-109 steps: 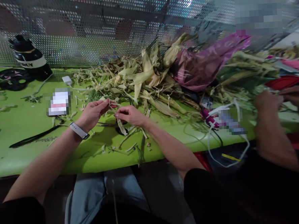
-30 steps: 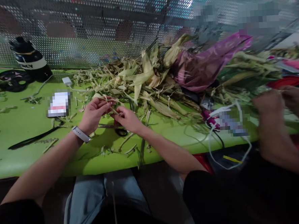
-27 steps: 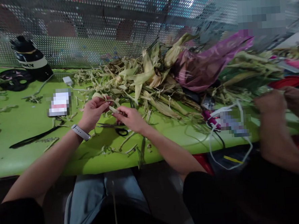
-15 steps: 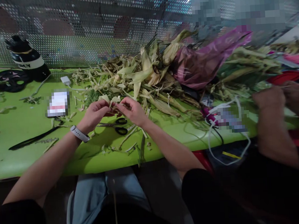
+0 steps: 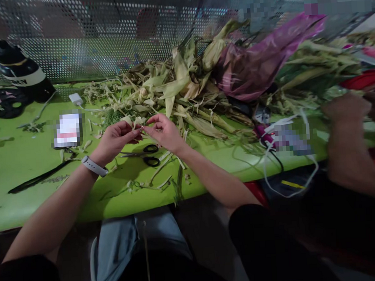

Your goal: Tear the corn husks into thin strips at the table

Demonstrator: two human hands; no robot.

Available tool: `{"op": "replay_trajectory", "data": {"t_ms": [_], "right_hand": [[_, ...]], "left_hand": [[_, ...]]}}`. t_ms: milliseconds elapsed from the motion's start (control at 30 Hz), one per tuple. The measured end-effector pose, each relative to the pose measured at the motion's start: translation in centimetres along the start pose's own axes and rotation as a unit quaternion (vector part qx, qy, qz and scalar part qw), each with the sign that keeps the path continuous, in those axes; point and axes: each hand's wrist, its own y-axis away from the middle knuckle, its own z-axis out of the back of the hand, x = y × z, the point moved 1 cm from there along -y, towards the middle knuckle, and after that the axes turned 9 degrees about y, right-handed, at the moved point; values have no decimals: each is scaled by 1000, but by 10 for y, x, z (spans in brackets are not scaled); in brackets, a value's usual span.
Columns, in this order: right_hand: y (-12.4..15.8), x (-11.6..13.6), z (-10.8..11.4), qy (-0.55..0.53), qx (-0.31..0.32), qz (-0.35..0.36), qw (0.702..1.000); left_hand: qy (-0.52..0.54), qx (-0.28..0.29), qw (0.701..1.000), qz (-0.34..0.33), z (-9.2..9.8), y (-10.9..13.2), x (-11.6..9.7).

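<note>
My left hand (image 5: 114, 140) is closed, its fingers pinching a pale corn husk piece (image 5: 138, 121) above the green table. My right hand (image 5: 165, 134) meets it from the other side, thumb and index fingertip pressed together at the lower edge of the same piece; the exact grip is small and partly hidden. Just below both hands lie scissors (image 5: 151, 161) with black handles, blades pointing left. Behind the hands spreads a large heap of dry corn husks (image 5: 180, 79), with thin green sprigs (image 5: 114, 115) at its near left edge.
A lit phone (image 5: 68, 130), a black strap (image 5: 40, 177), a charger (image 5: 75, 99) and a dark bottle (image 5: 24, 76) are on the left. A purple bag (image 5: 247, 73) rests on the husks. White cables (image 5: 316, 166) hang at the right, beside another person's hand (image 5: 347, 109). Scraps litter the green table (image 5: 115, 204).
My right fingers have shifted slightly and the fingertips now meet in a narrower pinch by the husk piece. The whole view has tilted a little. The scissors stay in place.
</note>
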Motion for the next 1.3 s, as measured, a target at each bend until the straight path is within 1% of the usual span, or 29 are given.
{"op": "replay_trajectory", "data": {"t_ms": [67,167,233,400,533,600,700,833,933,1167,1300], "right_hand": [[-2,-6,1,37,-38,30,998],[-3,-12,2,83,-59,61,993],[-1,-11,1,116,-55,81,988],[8,2,-2,214,-22,152,965],[11,3,-4,282,-1,167,945],[10,1,-4,300,-1,168,939],[8,-2,-3,298,-5,174,938],[2,-5,-1,271,-15,189,944],[-2,-10,-2,244,-23,198,949],[-3,-15,-4,273,-49,223,935],[-3,-15,-4,270,-33,230,934]], "left_hand": [[5,-6,1000,-13,0,-2,0],[22,-53,998,-18,1,-3,2],[29,-86,996,-6,2,-4,3],[26,-133,991,15,4,-6,4],[18,-162,987,15,8,-7,4],[12,-158,987,12,10,-8,4],[9,-130,991,8,10,-7,6],[25,-88,996,13,6,-5,6],[42,-73,996,27,4,-3,3],[89,-79,992,40,0,0,-4],[79,-90,992,39,-2,0,-4]]}}
